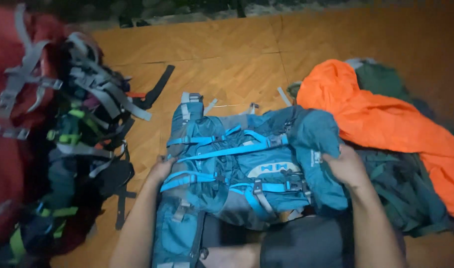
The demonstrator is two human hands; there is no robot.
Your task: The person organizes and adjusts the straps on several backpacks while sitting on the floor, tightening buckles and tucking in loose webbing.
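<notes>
A teal-blue backpack (237, 168) with bright blue straps and grey buckles lies flat on the wooden floor in front of me. My left hand (161, 168) grips its left edge, fingers curled around the fabric. On the pack's right side, my right hand (347, 166) holds a fold of the blue fabric. Both forearms reach in from the bottom of the view.
An orange cloth (385, 119) drapes over a dark green pack (405, 193) at the right. A heap of packs with grey and green straps (83, 129) and a red one (8, 124) fills the left. Wooden parquet floor (227, 54) runs beyond.
</notes>
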